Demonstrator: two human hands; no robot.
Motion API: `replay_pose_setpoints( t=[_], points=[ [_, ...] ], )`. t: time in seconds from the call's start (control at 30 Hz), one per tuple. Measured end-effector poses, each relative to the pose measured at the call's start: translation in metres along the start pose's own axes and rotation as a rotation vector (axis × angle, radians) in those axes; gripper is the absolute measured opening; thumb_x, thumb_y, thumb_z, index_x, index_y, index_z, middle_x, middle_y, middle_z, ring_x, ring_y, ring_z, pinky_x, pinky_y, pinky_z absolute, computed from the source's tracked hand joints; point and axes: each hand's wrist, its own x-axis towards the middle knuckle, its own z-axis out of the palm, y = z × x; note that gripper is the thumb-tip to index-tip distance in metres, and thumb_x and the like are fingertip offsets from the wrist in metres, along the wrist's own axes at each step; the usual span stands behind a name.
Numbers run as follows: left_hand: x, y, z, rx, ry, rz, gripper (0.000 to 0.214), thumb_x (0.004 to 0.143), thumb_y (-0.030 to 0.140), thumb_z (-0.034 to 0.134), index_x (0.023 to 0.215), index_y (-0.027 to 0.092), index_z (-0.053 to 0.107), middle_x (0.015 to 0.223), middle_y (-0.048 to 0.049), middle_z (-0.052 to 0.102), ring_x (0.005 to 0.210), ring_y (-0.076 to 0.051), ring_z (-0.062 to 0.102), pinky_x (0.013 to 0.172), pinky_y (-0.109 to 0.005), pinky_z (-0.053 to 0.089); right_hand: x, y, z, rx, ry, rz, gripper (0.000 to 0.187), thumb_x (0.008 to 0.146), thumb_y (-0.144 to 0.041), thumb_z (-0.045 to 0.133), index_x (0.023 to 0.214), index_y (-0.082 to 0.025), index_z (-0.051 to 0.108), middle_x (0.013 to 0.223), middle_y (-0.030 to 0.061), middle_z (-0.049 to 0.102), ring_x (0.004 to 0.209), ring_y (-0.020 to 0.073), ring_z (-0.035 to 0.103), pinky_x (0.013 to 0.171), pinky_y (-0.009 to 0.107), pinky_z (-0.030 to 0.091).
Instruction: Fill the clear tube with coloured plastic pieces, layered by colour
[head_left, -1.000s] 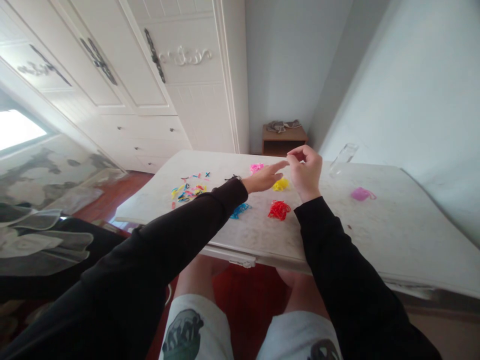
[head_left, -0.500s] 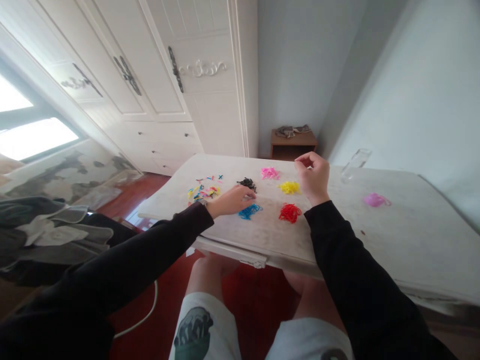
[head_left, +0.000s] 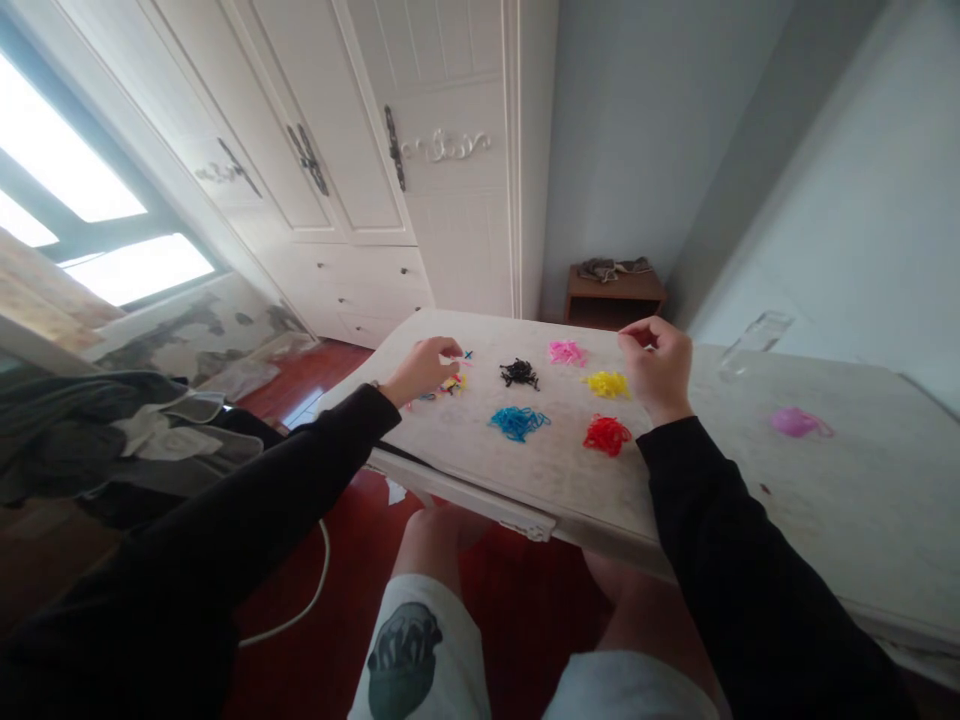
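Note:
My left hand (head_left: 421,371) hovers over a mixed pile of coloured rubber bands (head_left: 452,384) on the left of the table, thumb and forefinger a little apart with nothing visible between them. Its fingers partly cover that pile. To the right of the yellow rubber bands (head_left: 607,384), my right hand (head_left: 660,370) is raised with its fingertips pinched; whatever they hold is too small to make out. Sorted heaps lie between the hands: black rubber bands (head_left: 519,374), blue rubber bands (head_left: 519,423), pink rubber bands (head_left: 567,353) and red rubber bands (head_left: 607,435).
The white table (head_left: 720,480) has a clear glass or plastic container (head_left: 757,338) at its back edge. A pink-purple pouch-like thing (head_left: 796,422) lies farther right. Behind stand a wooden stool-like cabinet (head_left: 616,300) and a white wardrobe (head_left: 465,240). Clothes (head_left: 150,440) are heaped at left.
My left hand has moved left, from above the blue and black heaps to the mixed pile. My right hand stays pinched in nearly the same place. The view has turned slightly left.

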Motion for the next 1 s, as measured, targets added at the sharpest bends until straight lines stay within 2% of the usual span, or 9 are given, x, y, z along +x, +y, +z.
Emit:
replay_pose_setpoints(
  t=[0.1,0.2,0.3,0.4,0.5,0.67,0.73,0.87,1.0],
  points=[
    [-0.015,-0.032,-0.003,0.129,-0.078,-0.017,0.05,0.089,0.048,0.064,0.132,0.024,0.069,0.151,-0.0118,0.059,0.141,-0.035,0.05,0.12,-0.052,0.035,-0.001,0.0,0.0,0.0,-0.005,0.001,0.006,0.074,-0.022,0.063,0.068,-0.021,0.065,0.062,-0.0012,0.062,0.061,0.0165,0.055,0.062,0.032,0.041],
    [-0.036,-0.043,0.01,0.127,-0.228,-0.008,0.059,0.091,0.059,0.062,0.145,0.035,0.061,0.165,-0.005,0.045,0.154,-0.037,0.033,0.125,-0.056,0.023,-0.002,-0.001,0.001,-0.003,-0.015,-0.004,0.006,0.074,-0.022,0.063,0.069,-0.021,0.066,0.062,-0.001,0.062,0.06,0.0163,0.054,0.063,0.032,0.042],
    [-0.046,-0.04,0.026,0.072,-0.136,0.002,0.047,0.095,0.055,0.057,0.136,0.033,0.067,0.149,-0.0057,0.058,0.142,-0.033,0.044,0.122,-0.051,0.028,-0.003,-0.001,0.002,-0.014,-0.025,-0.011,0.006,0.074,-0.022,0.063,0.069,-0.02,0.066,0.062,-0.0009,0.062,0.06,0.0163,0.055,0.063,0.032,0.043],
    [-0.039,-0.035,0.035,0.025,-0.031,0.033,0.031,0.097,0.045,0.056,0.114,0.024,0.073,0.126,-0.0083,0.065,0.123,-0.03,0.054,0.114,-0.047,0.036,-0.004,-0.001,0.002,-0.023,-0.03,-0.019,0.006,0.074,-0.022,0.063,0.069,-0.02,0.066,0.062,-0.0007,0.062,0.061,0.0168,0.056,0.064,0.032,0.043],
    [-0.028,-0.031,0.04,-0.013,0.009,0.079,0.019,0.097,0.034,0.054,0.095,0.019,0.066,0.106,-0.0094,0.063,0.105,-0.026,0.057,0.104,-0.042,0.042,-0.005,0.0,0.003,-0.027,-0.037,-0.016,0.006,0.074,-0.022,0.062,0.07,-0.02,0.067,0.062,-0.0008,0.062,0.061,0.0168,0.057,0.063,0.032,0.042],
    [-0.021,-0.024,0.045,-0.094,0.06,0.06,0.014,0.1,0.028,0.047,0.089,0.022,0.053,0.087,-0.0055,0.058,0.083,-0.023,0.053,0.082,-0.035,0.043,-0.004,0.002,0.004,-0.03,-0.031,-0.02,0.006,0.073,-0.021,0.063,0.07,-0.02,0.067,0.061,-0.0013,0.062,0.06,0.0165,0.057,0.062,0.031,0.041],
    [-0.017,-0.021,0.044,-0.241,0.141,-0.033,0.015,0.099,0.025,0.051,0.085,0.022,0.052,0.08,-0.0031,0.055,0.077,-0.021,0.05,0.077,-0.033,0.041,-0.004,0.002,0.004,-0.03,-0.035,-0.023,0.006,0.073,-0.021,0.062,0.069,-0.02,0.067,0.061,-0.0013,0.062,0.06,0.0165,0.056,0.061,0.031,0.041],
    [-0.002,-0.02,0.036,-0.733,0.337,-0.36,0.029,0.097,0.021,0.057,0.07,0.021,0.047,0.064,0.0025,0.044,0.06,-0.014,0.039,0.059,-0.026,0.032,-0.005,0.002,0.004,-0.021,-0.049,-0.02,0.006,0.073,-0.022,0.062,0.07,-0.02,0.067,0.061,-0.0012,0.062,0.06,0.0166,0.056,0.061,0.032,0.041],
    [0.014,-0.02,0.026,-0.954,0.365,-0.521,0.038,0.104,0.03,0.043,0.067,0.022,0.036,0.055,0.0086,0.025,0.044,-0.008,0.025,0.046,-0.022,0.019,-0.005,-0.001,0.004,-0.022,-0.055,-0.012,0.005,0.073,-0.022,0.063,0.07,-0.02,0.067,0.062,-0.0011,0.063,0.06,0.0166,0.056,0.062,0.032,0.042]
  ],
)
